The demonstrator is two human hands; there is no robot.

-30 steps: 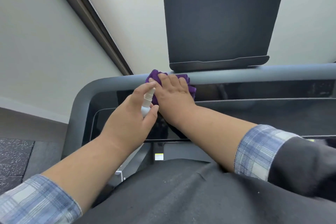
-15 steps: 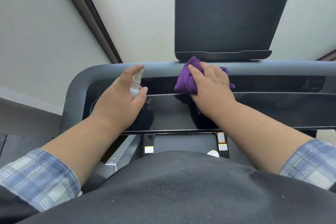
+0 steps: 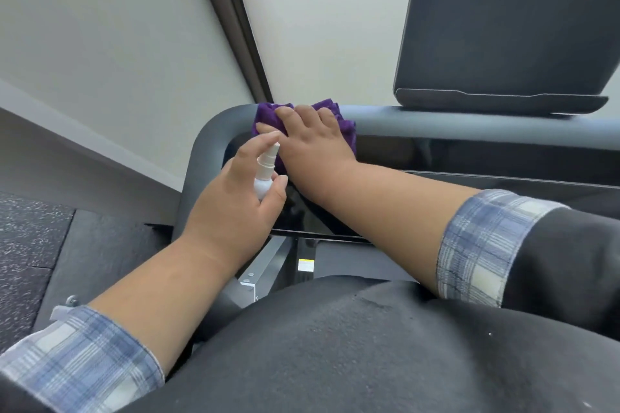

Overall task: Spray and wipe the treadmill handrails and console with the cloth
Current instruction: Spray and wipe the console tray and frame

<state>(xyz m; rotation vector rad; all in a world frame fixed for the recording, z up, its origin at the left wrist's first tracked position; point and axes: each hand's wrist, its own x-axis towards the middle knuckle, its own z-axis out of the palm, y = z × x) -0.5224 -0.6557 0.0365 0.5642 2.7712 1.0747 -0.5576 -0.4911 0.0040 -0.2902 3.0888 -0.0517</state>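
Holding the small white spray bottle [image 3: 263, 174] in our left hand [image 3: 231, 208], we keep the fingers curled around its body and the forefinger lies on top of the nozzle, which points toward the rounded left corner of the handrail [image 3: 204, 144]. Just to the right of it our right hand [image 3: 312, 141] lies with spread fingers on the purple cloth [image 3: 345, 127] and presses it flat against the top bar of the rail, close to that corner; the fingers are rather straight, not closed around the cloth. The two hands almost touch each other.

We judge that some risks exist from here. If we press the nozzle now, the spray may go on our own right hand or on the wall [image 3: 100, 27] behind, because the bottle is so near to both. The cloth is only pressed and not grasped, so it may slip off the round bar at the bend. Liquid may also run down on the glossy console panel [image 3: 486, 184] below the rail.

Further to the right, a dark tablet holder [image 3: 503, 27] stands above the rail. The rail looks smooth and matte grey. The room has pale walls, a dark vertical strip [image 3: 231, 17] and a speckled rubber floor [image 3: 23, 245] at the left.
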